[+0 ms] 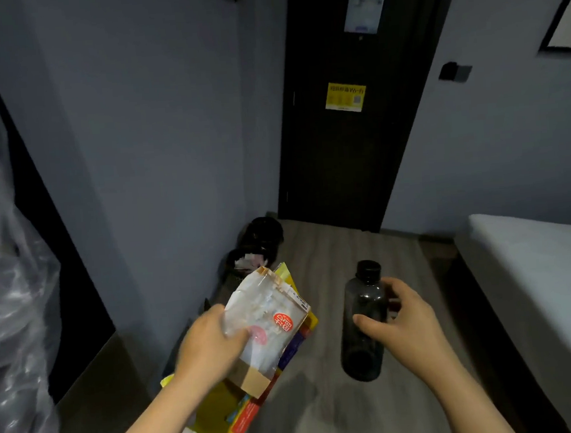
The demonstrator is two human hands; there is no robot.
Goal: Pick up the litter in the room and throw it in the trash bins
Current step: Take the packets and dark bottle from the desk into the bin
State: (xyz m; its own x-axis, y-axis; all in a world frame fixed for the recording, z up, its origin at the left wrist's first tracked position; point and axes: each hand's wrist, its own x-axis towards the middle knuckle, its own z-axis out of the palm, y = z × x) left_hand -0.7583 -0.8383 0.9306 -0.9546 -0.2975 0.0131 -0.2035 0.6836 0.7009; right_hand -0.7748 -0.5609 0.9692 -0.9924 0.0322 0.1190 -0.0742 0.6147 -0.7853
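While the left hand (209, 345) grips crinkly wrappers (267, 311), the right hand (409, 322) clasps a smoky cylindrical bottle (362, 359).

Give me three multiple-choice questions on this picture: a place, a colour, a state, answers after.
1. Where do the two round black trash bins stand? A on the white bed; B by the grey wall, left of the dark door; C under a table.
2. What colour is the round label on the clear plastic bag in the left hand? A red; B blue; C green.
3. The dark translucent plastic bottle is: A lying on the floor; B capped, gripped by the right hand; C uncapped.
1 B: they stand by the wall beside the door. 2 A: it shows red. 3 B: black cap on, fingers round it.
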